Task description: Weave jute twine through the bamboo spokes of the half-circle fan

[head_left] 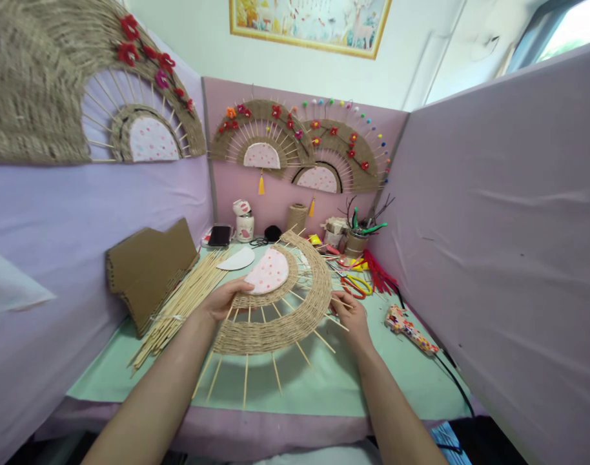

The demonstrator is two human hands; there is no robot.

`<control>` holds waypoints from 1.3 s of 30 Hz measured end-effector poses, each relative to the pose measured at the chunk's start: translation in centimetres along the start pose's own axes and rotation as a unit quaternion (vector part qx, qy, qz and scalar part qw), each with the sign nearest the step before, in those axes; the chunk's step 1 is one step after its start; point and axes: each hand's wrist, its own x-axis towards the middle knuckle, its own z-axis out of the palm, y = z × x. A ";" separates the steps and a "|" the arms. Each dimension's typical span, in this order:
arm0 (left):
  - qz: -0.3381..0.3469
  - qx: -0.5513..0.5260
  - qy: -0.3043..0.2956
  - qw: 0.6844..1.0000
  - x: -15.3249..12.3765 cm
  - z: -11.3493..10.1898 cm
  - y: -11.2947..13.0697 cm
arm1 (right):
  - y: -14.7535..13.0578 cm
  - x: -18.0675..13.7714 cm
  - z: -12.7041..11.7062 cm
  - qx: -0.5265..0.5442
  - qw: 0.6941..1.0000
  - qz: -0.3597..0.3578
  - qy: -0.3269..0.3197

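A half-round woven fan (275,332) of twine and thin sticks is held up over the table, tilted. At its centre sits a white half-disc with pink spots (270,271). My left hand (224,298) grips the fan's inner straight edge, thumb on top by the spotted half-disc and fingers partly hidden beneath. On the other side my right hand (352,314) pinches the outer rim near the protruding sticks. Bare stick ends stick out past the woven band toward me. Just behind the fan lies a plain white half-disc (236,259).
Left are a bundle of sticks (188,300) and folded cardboard (147,268). Scissors (357,285), red strips (379,274) and a patterned glue gun (410,329) with a cord lie right. A twine spool (297,217) and tool pot (356,243) stand behind. Finished fans (263,129) hang on partitions.
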 end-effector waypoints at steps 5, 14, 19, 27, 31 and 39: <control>0.001 0.002 -0.002 1.000 -0.1 -0.1 0.0 | 0.6 0.2 -0.1 0.061 0.998 -0.001 0.022; -0.037 0.031 0.053 0.997 0.2 0.3 0.0 | 0.3 -0.1 -0.2 0.035 0.999 -0.027 0.029; -0.031 0.053 0.056 0.997 -0.2 0.9 0.4 | 0.5 0.0 -0.3 0.033 0.999 -0.034 0.024; -0.032 0.065 0.065 0.995 -0.2 0.9 0.7 | 0.8 -0.2 -0.6 -0.066 0.992 -0.096 0.044; -0.027 0.063 0.068 0.995 -0.1 0.7 0.7 | 0.7 -0.3 -0.7 -0.134 0.975 -0.158 0.075; -0.032 0.077 0.075 0.994 -0.6 1.2 0.8 | 0.9 0.2 -1.1 -0.205 0.936 -0.257 0.128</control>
